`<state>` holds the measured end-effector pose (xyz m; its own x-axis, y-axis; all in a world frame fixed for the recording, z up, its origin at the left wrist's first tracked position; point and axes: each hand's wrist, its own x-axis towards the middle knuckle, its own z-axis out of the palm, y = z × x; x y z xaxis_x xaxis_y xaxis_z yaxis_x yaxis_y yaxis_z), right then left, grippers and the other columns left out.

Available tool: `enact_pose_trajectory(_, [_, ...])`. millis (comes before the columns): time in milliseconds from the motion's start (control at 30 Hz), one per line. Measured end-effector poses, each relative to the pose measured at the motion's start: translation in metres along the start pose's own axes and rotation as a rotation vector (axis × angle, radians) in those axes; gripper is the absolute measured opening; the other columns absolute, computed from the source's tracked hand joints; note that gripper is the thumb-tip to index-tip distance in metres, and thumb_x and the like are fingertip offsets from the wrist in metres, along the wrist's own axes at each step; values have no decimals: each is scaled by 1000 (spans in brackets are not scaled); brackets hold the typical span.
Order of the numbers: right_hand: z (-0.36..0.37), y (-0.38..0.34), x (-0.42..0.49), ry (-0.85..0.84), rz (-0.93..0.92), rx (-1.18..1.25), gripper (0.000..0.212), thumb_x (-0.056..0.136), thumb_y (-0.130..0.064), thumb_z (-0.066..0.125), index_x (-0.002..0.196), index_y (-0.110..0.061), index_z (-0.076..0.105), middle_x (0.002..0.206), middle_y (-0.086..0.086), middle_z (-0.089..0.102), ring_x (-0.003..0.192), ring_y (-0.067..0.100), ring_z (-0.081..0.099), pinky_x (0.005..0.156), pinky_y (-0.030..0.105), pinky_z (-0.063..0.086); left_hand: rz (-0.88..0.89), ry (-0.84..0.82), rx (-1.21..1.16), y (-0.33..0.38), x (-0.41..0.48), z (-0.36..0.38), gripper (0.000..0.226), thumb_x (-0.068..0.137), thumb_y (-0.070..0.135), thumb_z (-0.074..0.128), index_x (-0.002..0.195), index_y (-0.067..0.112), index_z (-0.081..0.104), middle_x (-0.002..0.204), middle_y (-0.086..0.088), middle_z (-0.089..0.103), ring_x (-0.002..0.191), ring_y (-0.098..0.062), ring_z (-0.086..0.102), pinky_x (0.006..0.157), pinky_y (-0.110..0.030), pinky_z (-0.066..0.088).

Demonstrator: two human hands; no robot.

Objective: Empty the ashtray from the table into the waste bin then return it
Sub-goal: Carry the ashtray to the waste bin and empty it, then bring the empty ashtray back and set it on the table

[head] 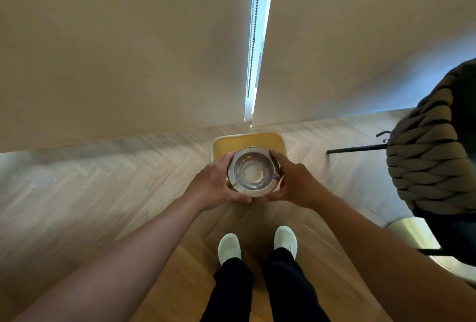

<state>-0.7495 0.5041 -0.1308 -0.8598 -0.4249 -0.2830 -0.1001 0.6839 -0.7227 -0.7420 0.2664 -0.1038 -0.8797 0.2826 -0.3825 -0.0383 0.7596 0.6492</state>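
Wood floor, blinds behind. Ashtray upright over yellow bin, gripped by rim: left hand, right hand curled around opposite sides.

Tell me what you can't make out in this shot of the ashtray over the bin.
All from the head view:
- Bin: its inside and contents are hidden behind the ashtray and both hands.
- Ashtray: small specks in the bowl are too small to tell ash from reflections.
- Left hand and right hand: the fingers under the ashtray are hidden by it.
- Table: not in frame.
- Chair: cut off by the right edge.
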Motion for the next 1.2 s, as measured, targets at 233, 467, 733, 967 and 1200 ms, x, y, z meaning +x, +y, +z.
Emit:
enact_pose_trajectory(233, [-31,-81,-93,104,44,96,111,63,-37,90,151,-21,24,100,-18,55,84,-27,55,67,-6,40,157,-5,-7,61,-77,-39,108,46,68,82,137,34,35,127,10,58,107,-10,58,91,-38,55])
enact_pose_trajectory(467, [-45,-143,-211,198,258,161,115,65,-44,87,154,-30,16,116,-15,66,88,7,67,75,15,56,320,-126,-7,123,-149,-48,113,46,69,82,141,41,29,133,23,51,117,2,51,96,-21,48])
enact_pose_trajectory(733, [-34,-161,-340,517,382,179,111,58,-72,76,145,-54,10,111,-51,37,103,-36,37,76,-6,35,577,-323,9,196,-189,-10,100,49,57,88,133,46,35,125,26,55,116,0,55,98,-30,52])
enact_pose_trajectory(967, [-10,-158,-471,801,516,262,101,62,-57,81,146,-38,29,142,-15,49,130,3,48,103,34,49,824,-556,136,282,-226,69,88,49,79,74,122,67,26,115,49,45,113,25,41,86,2,38])
enact_pose_trajectory(1200, [39,-147,-608,975,658,351,112,63,-42,88,152,-38,19,146,-11,47,125,8,52,100,34,52,930,-732,146,345,-304,169,80,57,51,84,120,46,35,121,33,39,112,28,38,86,5,34])
